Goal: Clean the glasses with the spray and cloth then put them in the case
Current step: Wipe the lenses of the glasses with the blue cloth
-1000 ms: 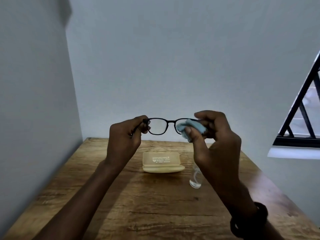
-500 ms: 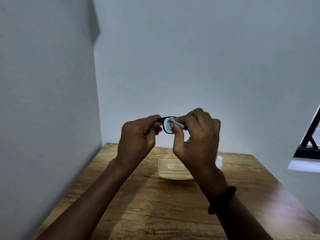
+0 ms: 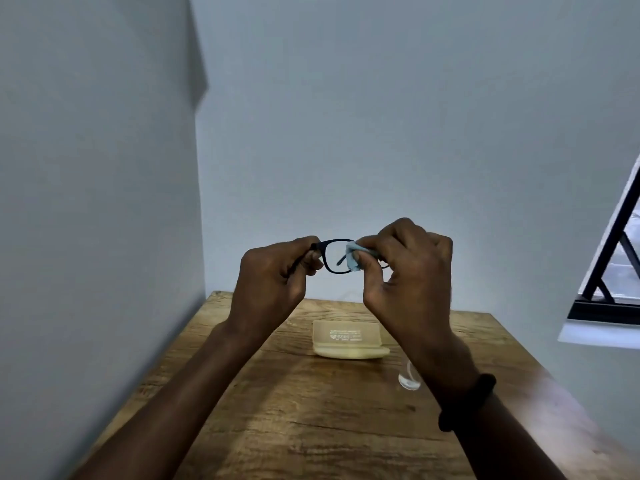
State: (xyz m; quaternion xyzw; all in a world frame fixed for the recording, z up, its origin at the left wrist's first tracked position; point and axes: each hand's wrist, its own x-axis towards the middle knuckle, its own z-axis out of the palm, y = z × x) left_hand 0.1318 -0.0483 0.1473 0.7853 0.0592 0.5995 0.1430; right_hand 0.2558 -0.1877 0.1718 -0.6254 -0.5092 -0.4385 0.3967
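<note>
Black-framed glasses (image 3: pixel 331 241) are held up in the air in front of the wall. My left hand (image 3: pixel 277 271) grips their left end by the hinge. My right hand (image 3: pixel 408 268) pinches a light blue cloth (image 3: pixel 355 258) against the frame at the right edge of the visible lens; the other lens is hidden behind the fingers. Below them, a pale yellow glasses case (image 3: pixel 349 341) lies shut on the wooden table (image 3: pixel 311 410). A small clear spray bottle (image 3: pixel 408 377) lies on the table right of the case, partly hidden by my right forearm.
Grey walls close in the table at the left and back. A window with black bars (image 3: pixel 609 271) and a white sill is at the right. A dark band is on my right wrist (image 3: pixel 465 401).
The cloth hand went from the right lens to the left lens, then back rightward, uncovering the left lens. The view has shifted sideways, and the spray bottle shows by my right forearm again.
</note>
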